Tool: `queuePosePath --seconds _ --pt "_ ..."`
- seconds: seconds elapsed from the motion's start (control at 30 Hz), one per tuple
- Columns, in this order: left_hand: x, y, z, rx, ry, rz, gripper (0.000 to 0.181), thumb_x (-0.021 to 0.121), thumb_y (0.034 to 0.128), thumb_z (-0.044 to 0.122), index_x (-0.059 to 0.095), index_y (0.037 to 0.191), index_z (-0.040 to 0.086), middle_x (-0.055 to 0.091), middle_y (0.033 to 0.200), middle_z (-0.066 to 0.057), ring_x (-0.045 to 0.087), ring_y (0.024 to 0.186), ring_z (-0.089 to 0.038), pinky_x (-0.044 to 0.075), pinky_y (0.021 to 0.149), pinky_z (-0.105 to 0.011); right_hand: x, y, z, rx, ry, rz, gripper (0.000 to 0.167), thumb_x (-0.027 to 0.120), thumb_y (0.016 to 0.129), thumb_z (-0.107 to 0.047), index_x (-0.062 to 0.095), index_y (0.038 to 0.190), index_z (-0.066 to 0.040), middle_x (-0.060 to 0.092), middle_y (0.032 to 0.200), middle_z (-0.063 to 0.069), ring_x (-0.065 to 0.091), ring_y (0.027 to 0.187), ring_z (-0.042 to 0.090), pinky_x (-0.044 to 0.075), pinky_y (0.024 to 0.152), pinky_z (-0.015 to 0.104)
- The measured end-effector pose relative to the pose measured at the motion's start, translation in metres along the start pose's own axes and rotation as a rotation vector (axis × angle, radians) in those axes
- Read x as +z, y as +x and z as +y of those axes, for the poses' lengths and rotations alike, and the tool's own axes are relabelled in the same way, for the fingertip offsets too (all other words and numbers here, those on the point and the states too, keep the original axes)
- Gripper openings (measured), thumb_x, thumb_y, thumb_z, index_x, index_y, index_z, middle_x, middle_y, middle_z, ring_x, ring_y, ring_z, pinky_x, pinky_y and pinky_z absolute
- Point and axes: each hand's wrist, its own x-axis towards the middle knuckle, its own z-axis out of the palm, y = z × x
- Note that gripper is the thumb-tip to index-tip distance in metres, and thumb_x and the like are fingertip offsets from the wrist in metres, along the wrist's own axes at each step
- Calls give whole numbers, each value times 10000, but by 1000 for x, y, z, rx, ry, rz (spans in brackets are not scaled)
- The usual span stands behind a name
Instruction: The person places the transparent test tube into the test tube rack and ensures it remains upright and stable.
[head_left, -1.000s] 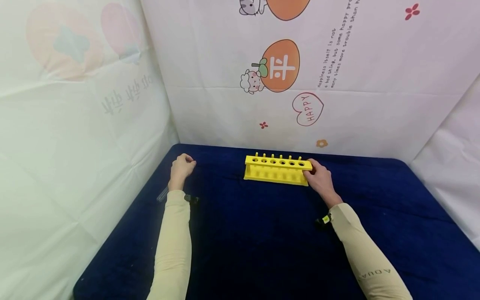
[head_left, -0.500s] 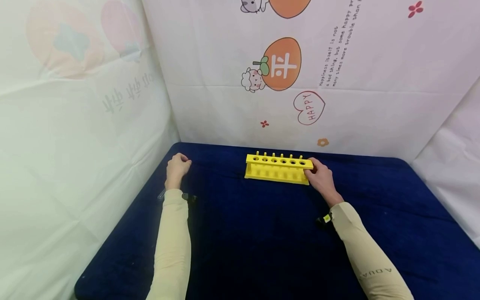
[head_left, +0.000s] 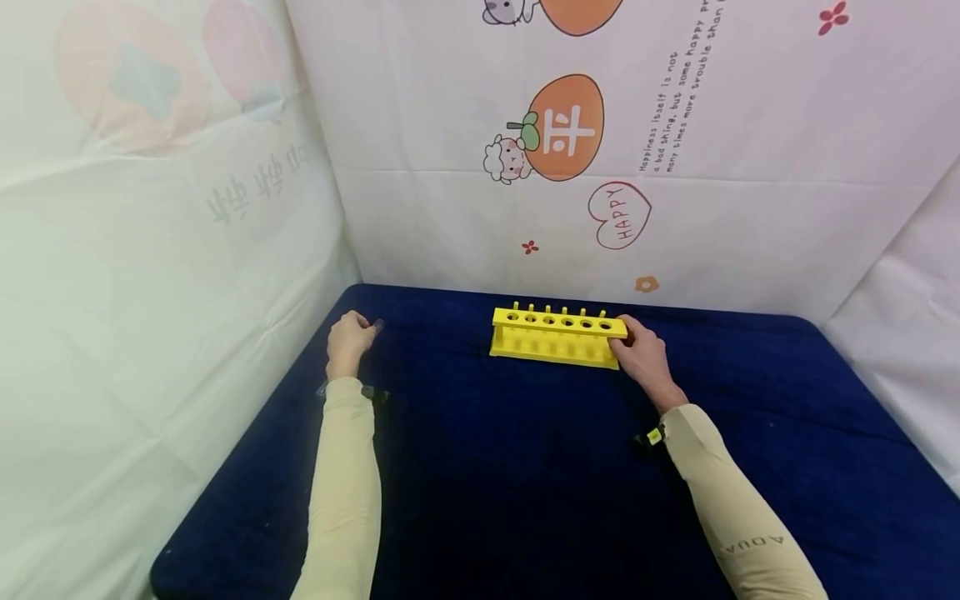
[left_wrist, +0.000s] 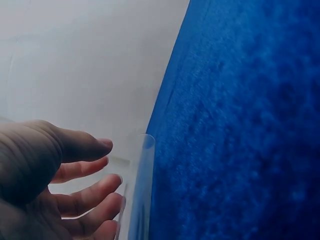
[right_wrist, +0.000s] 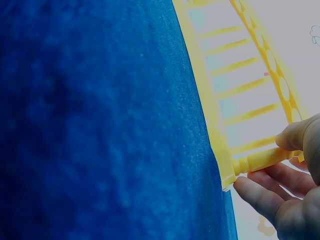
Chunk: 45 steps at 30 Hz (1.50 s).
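A yellow test tube rack [head_left: 555, 358] with a row of round holes stands upright at the back of the table. My right hand [head_left: 643, 354] holds its right end; in the right wrist view the thumb [right_wrist: 295, 135] and fingers are around the end post [right_wrist: 267, 159]. At the left, my left hand [head_left: 348, 343] hovers by a clear tube [left_wrist: 142, 187], which looks like a test tube. The left thumb and fingers [left_wrist: 102, 190] are apart, loosely bent, pinching nothing. Clear tube parts show beyond the fingertips and beside the wrist; the hand hides what lies between.
The dark blue tabletop [head_left: 510, 475] has rounded corners. A white printed sheet [head_left: 450, 208] hangs behind it, and another white sheet [head_left: 187, 333] closes off the left side. Each wrist wears a small black camera.
My left hand has moved a little left, and a clear tube end now shows past its fingertips. The right hand and the rack have stayed in place.
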Motion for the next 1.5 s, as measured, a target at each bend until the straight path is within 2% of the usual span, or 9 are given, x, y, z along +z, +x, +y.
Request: queuePosePath --seconds 0.2,0.37,0.57,1.0,1.1,1.2,1.33,1.4,1.5 --pt "3 2 -5 -30 24 -4 307 579 948 268 601 1159 47 629 1194 -209 596 1065 -399 485 910 -545 0 0 0 5 -6 0 358 532 964 -174 538 1313 -98 664 1042 200 557 755 271 434 616 286" --pt "3 -1 -11 -77 26 -48 309 579 927 232 590 1177 51 613 1221 -233 583 1095 -424 471 928 -564 0 0 0 6 -2 0 355 531 963 -175 543 1310 -99 664 1037 196 559 743 268 436 607 285" --pt "1 -3 -12 -104 16 -88 313 568 921 202 591 1189 42 607 1228 -240 585 1090 -432 479 902 -575 1 0 0 2 8 3 358 534 962 -173 543 1312 -100 665 1031 196 554 729 262 436 599 288" --pt "-1 -2 -11 -98 70 -115 216 551 903 149 649 1057 35 653 1130 -222 612 920 -360 510 771 -521 1 1 2 12 6 -7 380 528 973 -181 526 1345 -102 663 1072 205 561 741 268 441 601 286" --pt "0 -3 -11 -95 89 -110 160 557 895 144 647 982 45 659 1053 -200 591 847 -329 500 705 -488 1 1 2 9 4 -10 388 530 971 -180 524 1350 -97 663 1082 211 566 747 265 442 603 283" --pt "1 -4 -10 -81 112 -98 99 557 878 125 602 816 62 628 867 -145 547 742 -297 465 617 -440 1 1 2 9 -1 -8 382 529 968 -178 528 1342 -100 664 1078 204 564 749 263 439 606 284" --pt "2 -5 -7 -72 125 -80 234 547 856 95 460 640 107 478 644 -57 462 626 -260 391 542 -402 1 1 1 9 -5 -3 362 525 964 -181 537 1320 -112 665 1044 189 553 738 262 435 603 290" --pt "2 -5 -6 -74 127 -75 251 543 853 94 434 628 115 445 623 -46 444 611 -254 376 535 -396 1 1 1 12 -5 -3 350 523 963 -185 538 1307 -120 665 1026 183 549 729 259 435 597 291" --pt "2 -4 -5 -82 129 -81 167 537 861 110 506 701 76 511 698 -91 465 635 -267 401 542 -403 1 1 1 9 -4 -10 344 518 968 -185 536 1305 -119 665 1025 183 550 727 253 438 596 288"
